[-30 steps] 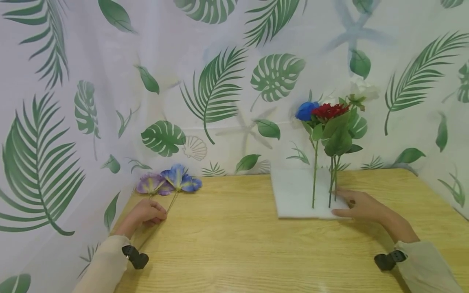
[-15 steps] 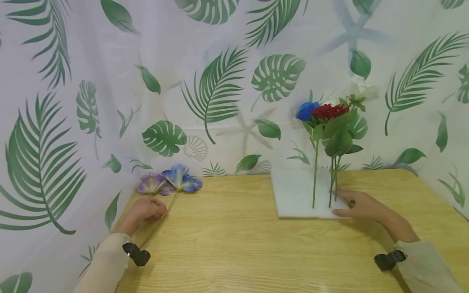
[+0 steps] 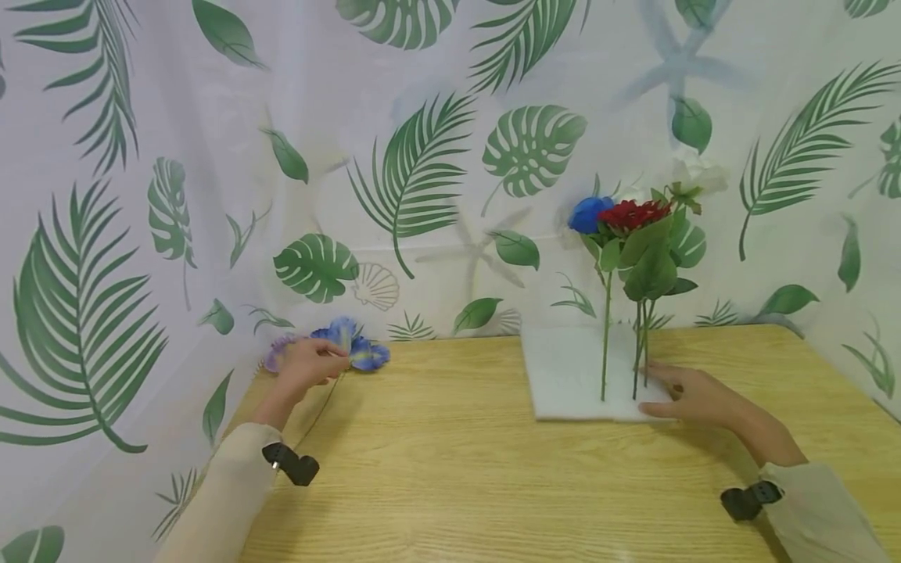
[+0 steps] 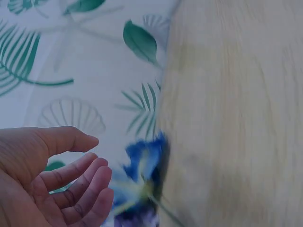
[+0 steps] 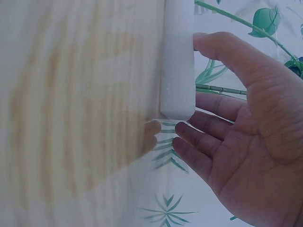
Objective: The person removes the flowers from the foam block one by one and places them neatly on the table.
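At the far left of the table, a blue iris-like flower (image 3: pixel 369 355) and a purple flower (image 3: pixel 277 354) lie with their long stems toward me. My left hand (image 3: pixel 308 366) is at the base of the blue bloom and partly covers the purple one. In the left wrist view its thumb and loosely bent fingers stand apart, with nothing between them, beside the blue flower (image 4: pixel 144 165). On the right, my right hand (image 3: pixel 693 395) touches the white foam board (image 3: pixel 563 371) at its near right corner. Its thumb meets the foam block (image 5: pixel 178 66), with relaxed fingers by the edge.
Upright in the foam stand a blue rose (image 3: pixel 590 213), a red flower (image 3: pixel 633 213) and white blooms (image 3: pixel 700 170) with green leaves. A leaf-printed curtain (image 3: pixel 436 70) hangs behind the wooden table (image 3: pixel 450 469).
My left hand has moved away from me and slightly right, from the stems up to the blooms, now covering much of the purple flower. The right hand and foam board stay put.
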A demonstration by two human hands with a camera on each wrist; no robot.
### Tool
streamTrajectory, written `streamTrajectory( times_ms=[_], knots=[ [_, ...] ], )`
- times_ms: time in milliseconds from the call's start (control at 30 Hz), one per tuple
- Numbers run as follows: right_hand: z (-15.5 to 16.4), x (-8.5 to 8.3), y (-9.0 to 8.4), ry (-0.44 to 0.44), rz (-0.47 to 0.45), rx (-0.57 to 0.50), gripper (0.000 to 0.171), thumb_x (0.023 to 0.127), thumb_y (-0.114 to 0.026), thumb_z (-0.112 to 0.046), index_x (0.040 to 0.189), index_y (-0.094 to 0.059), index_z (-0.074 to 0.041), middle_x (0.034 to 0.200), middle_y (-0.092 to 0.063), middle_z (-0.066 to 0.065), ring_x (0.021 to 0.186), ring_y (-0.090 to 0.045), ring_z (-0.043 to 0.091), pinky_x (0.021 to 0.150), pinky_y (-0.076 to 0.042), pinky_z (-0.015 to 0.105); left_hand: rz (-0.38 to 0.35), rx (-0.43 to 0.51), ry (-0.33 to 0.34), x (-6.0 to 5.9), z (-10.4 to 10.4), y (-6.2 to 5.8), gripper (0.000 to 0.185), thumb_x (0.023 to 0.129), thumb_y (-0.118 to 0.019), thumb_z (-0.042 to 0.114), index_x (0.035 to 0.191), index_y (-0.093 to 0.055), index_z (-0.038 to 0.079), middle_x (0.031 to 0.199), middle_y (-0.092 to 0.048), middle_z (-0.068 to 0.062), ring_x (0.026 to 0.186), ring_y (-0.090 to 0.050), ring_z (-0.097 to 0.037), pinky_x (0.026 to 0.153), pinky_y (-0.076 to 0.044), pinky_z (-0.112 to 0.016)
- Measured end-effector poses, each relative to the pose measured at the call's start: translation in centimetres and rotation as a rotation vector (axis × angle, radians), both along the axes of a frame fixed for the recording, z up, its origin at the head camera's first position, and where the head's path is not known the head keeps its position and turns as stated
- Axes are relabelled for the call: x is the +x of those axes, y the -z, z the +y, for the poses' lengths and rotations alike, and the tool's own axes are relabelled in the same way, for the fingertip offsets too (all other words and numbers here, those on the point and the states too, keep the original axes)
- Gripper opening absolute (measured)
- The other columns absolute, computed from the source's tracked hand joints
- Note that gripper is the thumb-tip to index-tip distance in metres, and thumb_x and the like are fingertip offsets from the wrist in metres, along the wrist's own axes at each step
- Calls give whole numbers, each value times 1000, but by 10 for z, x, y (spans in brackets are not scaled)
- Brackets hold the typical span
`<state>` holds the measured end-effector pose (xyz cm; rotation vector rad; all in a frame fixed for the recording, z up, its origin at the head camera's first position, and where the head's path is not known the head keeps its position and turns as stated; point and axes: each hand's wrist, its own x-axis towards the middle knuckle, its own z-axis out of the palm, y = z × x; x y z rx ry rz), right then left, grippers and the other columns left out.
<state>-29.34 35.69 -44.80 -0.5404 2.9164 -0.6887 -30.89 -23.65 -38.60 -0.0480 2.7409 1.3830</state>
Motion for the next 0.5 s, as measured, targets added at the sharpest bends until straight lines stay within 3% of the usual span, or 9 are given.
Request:
streamTrajectory(
  times_ms=[233, 500],
  knots=[
    [2, -1, 0, -7, 1, 0, 86, 91, -76, -42, 148, -42, 13, 151, -38, 40, 130, -47, 58, 100, -51, 63, 0, 57, 76, -11, 59, -11, 30, 95, -70, 17, 118, -70, -2, 115, -71, -21, 93, -72, -27, 84, -63, -39],
    [-1, 0, -2, -11, 16, 2, 85, 90, -77, -41, 147, -43, 12, 150, -39, 39, 128, -50, 58, 98, -52, 63, -19, 203, 210, -29, 130, -9, 28, 96, -69, 17, 120, -70, 2, 118, -73, -20, 97, -73, -30, 95, -60, -50]
  ],
)
